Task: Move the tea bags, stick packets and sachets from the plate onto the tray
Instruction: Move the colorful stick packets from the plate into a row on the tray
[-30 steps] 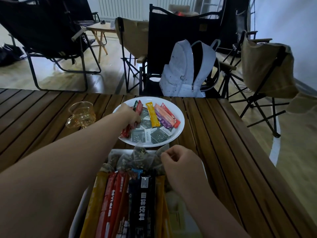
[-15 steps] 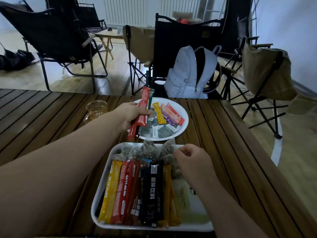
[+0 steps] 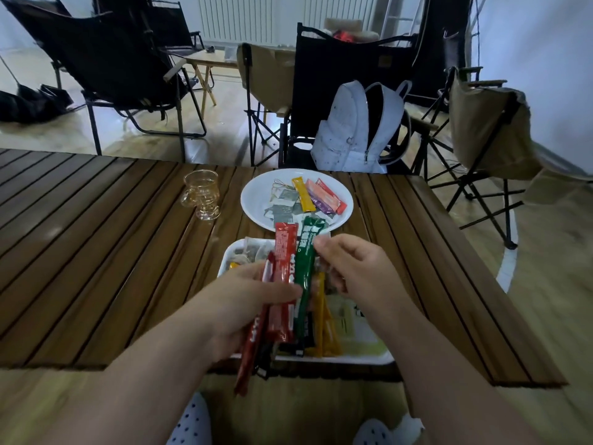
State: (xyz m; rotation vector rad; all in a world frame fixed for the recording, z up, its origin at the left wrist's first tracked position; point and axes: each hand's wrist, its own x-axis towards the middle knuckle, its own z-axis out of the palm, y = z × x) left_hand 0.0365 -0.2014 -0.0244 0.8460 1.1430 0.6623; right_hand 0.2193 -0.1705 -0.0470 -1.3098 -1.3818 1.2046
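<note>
Left hand [image 3: 244, 305] grips stick packets [image 3: 285, 261] over tray [image 3: 353, 358] | right hand [image 3: 353, 271] alongside

A dark slatted wooden table [image 3: 96, 252] is set on a pale wood floor [image 3: 224, 136]. Beyond it, a black reclining chair [image 3: 112, 59], a black folding chair [image 3: 337, 75] and two tan ones [image 3: 266, 81] are ranged. A white backpack [image 3: 353, 130] is propped against the black folding chair. A white radiator [image 3: 256, 14] is seen along the far wall, and before it what appears to be a small wooden side table [image 3: 205, 59]. The room is dimly and coolly lit.
</note>
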